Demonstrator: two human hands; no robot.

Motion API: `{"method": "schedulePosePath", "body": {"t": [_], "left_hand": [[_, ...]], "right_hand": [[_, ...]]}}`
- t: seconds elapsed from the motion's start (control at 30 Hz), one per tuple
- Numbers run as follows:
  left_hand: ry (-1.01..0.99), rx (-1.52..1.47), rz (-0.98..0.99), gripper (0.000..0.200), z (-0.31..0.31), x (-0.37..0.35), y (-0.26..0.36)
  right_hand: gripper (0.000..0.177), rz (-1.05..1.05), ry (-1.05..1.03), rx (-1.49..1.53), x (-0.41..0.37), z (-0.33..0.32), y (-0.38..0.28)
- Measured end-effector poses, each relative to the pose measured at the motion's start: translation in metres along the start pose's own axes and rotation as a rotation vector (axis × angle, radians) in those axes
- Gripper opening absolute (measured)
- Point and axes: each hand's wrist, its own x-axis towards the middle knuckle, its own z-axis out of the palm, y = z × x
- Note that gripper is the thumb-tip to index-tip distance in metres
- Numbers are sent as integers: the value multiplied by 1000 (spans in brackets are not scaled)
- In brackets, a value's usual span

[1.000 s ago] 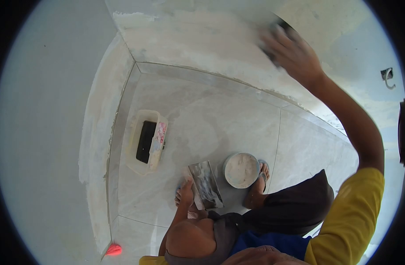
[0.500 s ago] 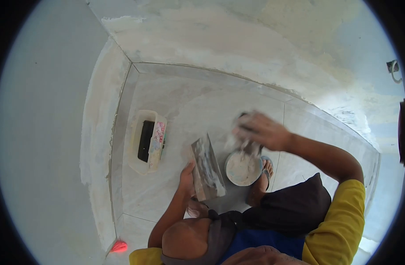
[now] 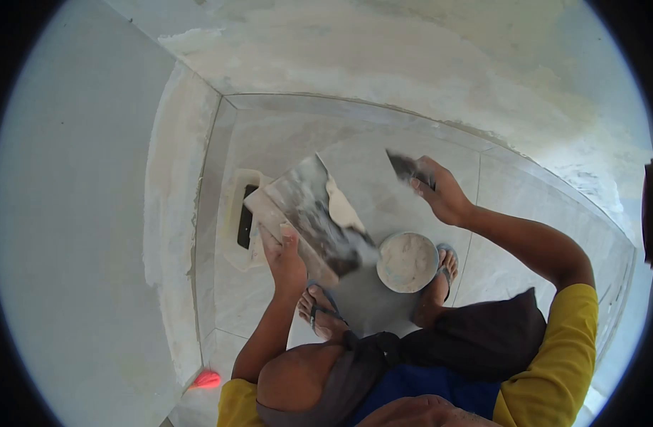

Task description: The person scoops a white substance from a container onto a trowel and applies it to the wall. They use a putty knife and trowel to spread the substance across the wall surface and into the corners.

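Note:
My left hand [image 3: 287,263] is closed around the edge grip of a wide plastering blade [image 3: 298,192], which is tilted and smeared with putty. A thick dollop of pale putty [image 3: 343,208] clings along its far edge. To the right, my right hand [image 3: 446,193] grips a small putty knife [image 3: 403,166], its dark blade pointing up and left, slightly blurred and apart from the wide blade. Between and below the hands, a round bowl [image 3: 405,290] of whitish putty stands on the floor by my right foot. The wide blade's lower corner comes close to the bowl's rim.
A cream plastic tub [image 3: 229,248] with a black item [image 3: 246,219] inside sits at left, partly hidden behind the wide blade. Patched walls [image 3: 383,57] meet the tiled floor [image 3: 284,135] in a corner. A pinkish-red object [image 3: 206,379] lies by the left wall.
The wide blade has risen and turned toward the left, now partly covering the tub, with a dollop of putty at its edge. My right hand has moved off the bowl, slightly rightward.

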Motion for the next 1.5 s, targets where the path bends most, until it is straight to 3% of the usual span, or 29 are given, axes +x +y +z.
{"method": "schedulePosePath", "body": {"t": [0.03, 0.07, 0.1, 0.13, 0.17, 0.23, 0.27, 0.33, 0.47, 0.53, 0.57, 0.63, 0.67, 0.73, 0.77, 0.83, 0.9, 1.0, 1.07, 1.1, 1.13, 1.17, 1.2, 1.23, 1.27, 1.3, 1.37, 1.5], "left_hand": [[191, 196, 222, 45, 8, 1, 3], [204, 203, 230, 45, 13, 2, -8], [297, 91, 385, 47, 15, 4, -29], [389, -21, 542, 50, 11, 6, -43], [401, -17, 553, 50, 0, 8, -47], [-211, 920, 994, 46, -24, 6, -50], [-194, 932, 996, 46, -20, 7, -45], [-240, 697, 867, 45, -6, 5, -34], [-219, 746, 838, 44, -31, 0, -38], [-84, 667, 410, 43, -45, -12, -52], [-73, 672, 410, 43, -44, -10, -52], [187, 348, 121, 44, -41, 1, -52], [200, 347, 117, 44, -41, 3, -47], [-14, -360, -501, 47, -38, 2, -26], [-4, -364, -498, 47, -31, 1, -14], [-86, -657, -607, 45, -19, 3, 3], [-79, -592, -554, 45, -29, 7, 2], [-94, -517, -444, 46, -49, 3, 5], [-119, -501, -394, 47, -50, 2, 11], [-12, -334, -223, 50, -43, 0, 19], [100, -163, -54, 53, -38, -3, 21], [117, -163, -56, 53, -37, -7, 15], [172, 188, 242, 52, -36, -8, 5], [223, 545, 535, 52, -36, -9, -6], [69, 495, 630, 51, -40, -10, -20], [79, 497, 629, 51, -38, -7, -24], [-418, 378, 873, 64, -30, 4, -32], [-443, 466, 979, 80, -30, 10, -44]], "right_hand": [[28, 335, -53, 286, 7, 3, -8], [22, 367, 41, 694, 11, 18, -7], [22, 358, 23, 698, 15, 26, -19], [23, 471, 27, 965, 18, 34, -37], [24, 585, 35, 1228, 23, 43, -52], [27, 537, -2, 1298, 35, 61, -70], [28, 533, 23, 1370, 38, 64, -83], [29, 527, 22, 1444, 40, 64, -99], [34, 478, -76, 1450, 38, 51, -111], [39, 353, -179, 1510, 41, 42, -109], [39, 353, -192, 1511, 43, 45, -110], [43, 37, 19, 1187, 49, 50, -111], [43, 41, 6, 1187, 50, 48, -110], [41, -649, -19, 123, 49, 40, -108], [41, -654, -29, 126, 49, 43, -107], [47, -980, -96, -357, 44, 53, -102], [52, -992, -63, -401, 45, 59, -89], [51, -914, 35, -582, 59, 45, -66], [42, -750, 87, -733, 62, 36, -54], [42, -756, 80, -728, 62, 37, -53], [38, -451, 135, -360, 58, 40, -54], [34, -135, 176, 1, 54, 44, -54], [34, -144, 167, 2, 53, 49, -55], [32, 118, 123, 579, 52, 57, -57], [31, 397, 65, 1148, 49, 65, -60], [31, 398, 55, 1147, 45, 71, -66], [31, 598, -10, 1351, 42, 82, -84], [34, 619, -92, 1499, 41, 75, -82]]}}
